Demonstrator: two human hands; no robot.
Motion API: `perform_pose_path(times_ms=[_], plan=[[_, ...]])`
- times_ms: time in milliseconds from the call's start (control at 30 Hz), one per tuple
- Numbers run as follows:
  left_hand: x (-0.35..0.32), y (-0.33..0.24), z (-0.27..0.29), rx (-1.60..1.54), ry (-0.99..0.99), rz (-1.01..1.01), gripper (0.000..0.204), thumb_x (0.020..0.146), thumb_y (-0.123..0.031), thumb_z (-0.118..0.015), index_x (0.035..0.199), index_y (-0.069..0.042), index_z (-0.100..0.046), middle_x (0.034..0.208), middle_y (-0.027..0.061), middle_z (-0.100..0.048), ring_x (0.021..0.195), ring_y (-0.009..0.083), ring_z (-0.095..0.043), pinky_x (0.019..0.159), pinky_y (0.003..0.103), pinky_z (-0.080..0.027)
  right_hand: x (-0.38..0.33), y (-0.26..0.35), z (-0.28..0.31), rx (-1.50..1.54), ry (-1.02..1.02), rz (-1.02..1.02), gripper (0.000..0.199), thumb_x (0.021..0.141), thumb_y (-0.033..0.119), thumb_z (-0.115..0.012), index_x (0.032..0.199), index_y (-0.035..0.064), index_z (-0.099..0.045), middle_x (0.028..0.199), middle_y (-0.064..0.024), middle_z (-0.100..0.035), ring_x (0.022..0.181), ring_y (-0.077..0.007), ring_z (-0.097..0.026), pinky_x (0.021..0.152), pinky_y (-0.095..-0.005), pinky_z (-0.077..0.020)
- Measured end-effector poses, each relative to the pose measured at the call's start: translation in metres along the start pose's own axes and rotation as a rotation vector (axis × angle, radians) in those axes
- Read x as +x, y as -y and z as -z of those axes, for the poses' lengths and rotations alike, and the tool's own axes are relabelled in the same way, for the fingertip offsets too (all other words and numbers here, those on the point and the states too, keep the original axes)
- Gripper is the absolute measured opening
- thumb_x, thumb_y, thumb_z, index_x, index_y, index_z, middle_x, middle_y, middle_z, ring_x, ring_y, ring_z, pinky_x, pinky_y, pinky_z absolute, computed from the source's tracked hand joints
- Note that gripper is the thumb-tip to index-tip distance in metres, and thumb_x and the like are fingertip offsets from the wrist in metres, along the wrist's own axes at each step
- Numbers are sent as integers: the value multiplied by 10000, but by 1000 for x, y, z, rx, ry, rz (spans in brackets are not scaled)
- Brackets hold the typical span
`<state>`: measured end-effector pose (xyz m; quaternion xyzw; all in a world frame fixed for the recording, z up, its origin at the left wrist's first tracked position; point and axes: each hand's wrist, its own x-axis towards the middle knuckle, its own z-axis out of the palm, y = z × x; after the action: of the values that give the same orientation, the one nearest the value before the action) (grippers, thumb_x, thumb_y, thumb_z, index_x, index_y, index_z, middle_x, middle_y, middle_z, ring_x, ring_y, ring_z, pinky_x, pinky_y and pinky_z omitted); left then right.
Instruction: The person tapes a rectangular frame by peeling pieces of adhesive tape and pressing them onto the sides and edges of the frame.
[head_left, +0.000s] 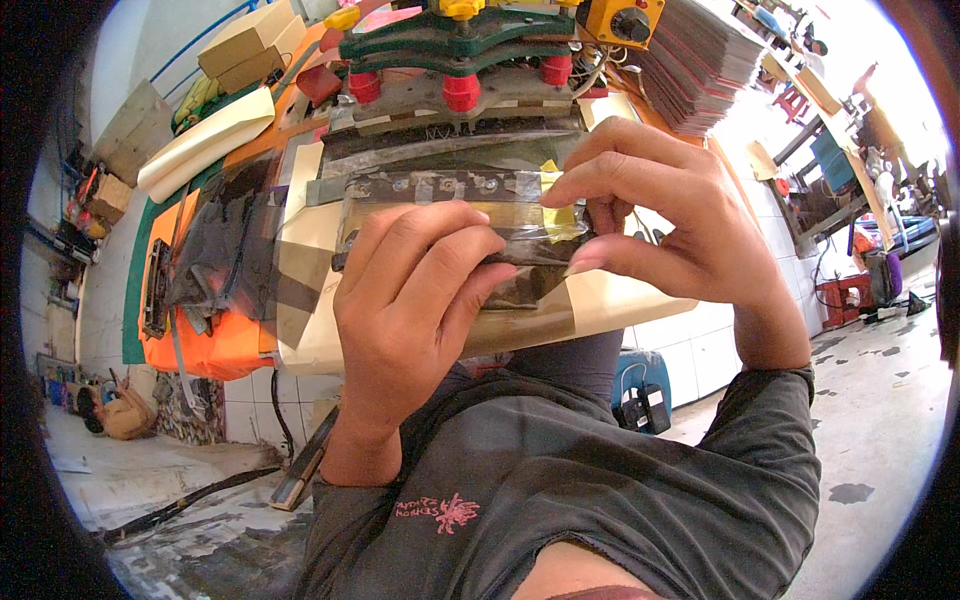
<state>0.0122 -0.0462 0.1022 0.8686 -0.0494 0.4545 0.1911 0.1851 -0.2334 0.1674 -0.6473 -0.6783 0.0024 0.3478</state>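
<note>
Black, tape-patched rectangular plate sits near side of the green-and-red metal press, probably being lined up. Left hand curls over it, right hand by its right end; can't tell if either's gripping. Next move probably needs it steady.

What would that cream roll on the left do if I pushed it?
The cream roll might roll a little, since its side is rounded. It looks like a curled sheet, so it's probably light for its size. It may unroll too, as I see no band around it.
</note>
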Motion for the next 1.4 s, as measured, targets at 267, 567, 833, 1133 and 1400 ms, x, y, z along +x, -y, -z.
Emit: perform_pose_path(times_ms=[267, 567, 833, 1133, 1400], plan=[[0, 0, 1, 2, -2, -7, 269, 772, -126, -887, 999, -74, -753, 1082, 81, -766, 999, 290, -709, 876, 402, -551, -3, -3, -18, -169, -99, 45, 156, 924, 61, -772, 980, 9, -636, 973, -148, -675, 848, -320, -704, 723, -392, -554], [34, 7, 21, 133, 128, -96, 640, 840, -408, -841, 1345, -44, -692, 1400, 175, -693, 1290, 390, -655, 1156, 491, -465, -16, 1, -26, -231, -143, -39, 117, 925, -25, -741, 990, -34, -644, 1018, -154, -735, 883, -254, -749, 748, -336, -586], [26, 22, 17, 30, 294, -18, 670, 832, -487, -814, 1347, -69, -721, 1354, 146, -731, 1286, 367, -669, 1152, 488, -482, -14, -5, -35, -120, -232, -29, 88, 976, -16, -717, 982, -34, -632, 993, -139, -740, 775, -176, -717, 684, -278, -574], [25, 20, 16, -3, 262, 3, 633, 801, -441, -855, 1294, -59, -744, 1302, 141, -752, 1243, 350, -690, 1093, 445, -521, -18, -11, -49, 444, -532, -289, 166, 1102, 130, -634, 1011, 4, -576, 720, -19, -616, 600, -78, -603, 541, -244, -473], [24, 20, 15, -14, 256, 18, 623, 792, -423, -871, 1286, -64, -749, 1298, 140, -752, 1233, 354, -691, 1079, 444, -529, -14, -14, -47, 572, -586, -362, 194, 1111, 179, -634, 1022, 16, -578, 712, -6, -592, 561, -67, -571, 496, -228, -452]])
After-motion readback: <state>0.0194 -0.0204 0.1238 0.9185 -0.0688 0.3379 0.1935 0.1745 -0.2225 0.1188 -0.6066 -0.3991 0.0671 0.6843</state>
